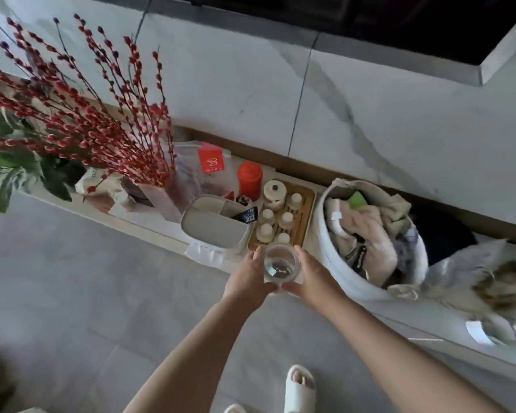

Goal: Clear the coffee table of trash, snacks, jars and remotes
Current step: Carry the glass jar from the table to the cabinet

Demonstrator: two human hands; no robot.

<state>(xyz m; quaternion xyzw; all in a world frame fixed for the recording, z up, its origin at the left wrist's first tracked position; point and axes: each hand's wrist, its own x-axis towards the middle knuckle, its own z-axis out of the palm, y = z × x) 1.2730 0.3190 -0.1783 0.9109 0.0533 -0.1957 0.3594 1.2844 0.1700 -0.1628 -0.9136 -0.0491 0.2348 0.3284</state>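
Cradling a clear round glass jar (281, 263) between left hand (248, 278) and right hand (314, 278) — both grips wrapped around it — at frame centre, seemingly steadying it for set-down.

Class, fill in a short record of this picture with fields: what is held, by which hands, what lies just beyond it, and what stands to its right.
held: glass jar, clear, seen from above
hands: left hand and right hand, one gripping each side
just beyond: wooden tray of small cream pots
to the right: white basket filled with cloth
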